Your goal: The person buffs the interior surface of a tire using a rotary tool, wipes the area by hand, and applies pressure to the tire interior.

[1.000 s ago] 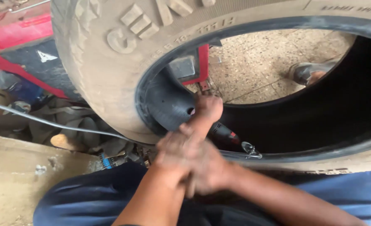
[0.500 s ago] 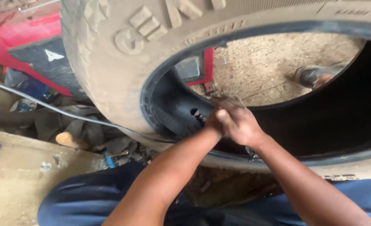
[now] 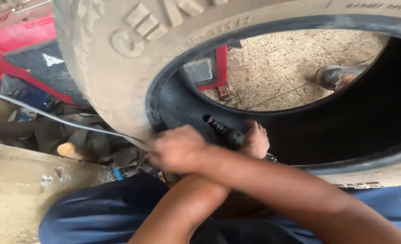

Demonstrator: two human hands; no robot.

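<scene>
A black handheld rotary tool (image 3: 225,132) is sitting inside the lower inner wall of a big dusty tyre (image 3: 105,77), long axis running diagonally, working tip pointing up-left into the dark inner liner, rear end angling down-right toward the person. The arms are crossing in front of the body. The left hand (image 3: 255,141) is wrapping around the rear part of the tool, fingers closed on its body, knuckles resting just inside the tyre bead. The right hand (image 3: 178,149) is sitting just left of the tool, slightly blurred, pressing on the tyre's bead edge; whether it is gripping the edge or only resting on it is not clear. So the tool is lying between the two hands, its tip beyond and above both, its rear end hidden under the left hand.

The tyre is standing tilted against the person's lap, blue trousers (image 3: 96,212) showing below it. A thin grey hose (image 3: 51,116) is running from the left edge toward the right hand. Through the tyre opening a speckled terrazzo floor (image 3: 277,68) is showing, with a shoe (image 3: 333,77) at the far right of the opening. Red machine frame (image 3: 15,36) is standing behind the tyre at upper left. Rags and clutter (image 3: 83,135) are lying beside a worn wooden board (image 3: 24,190) at lower left.
</scene>
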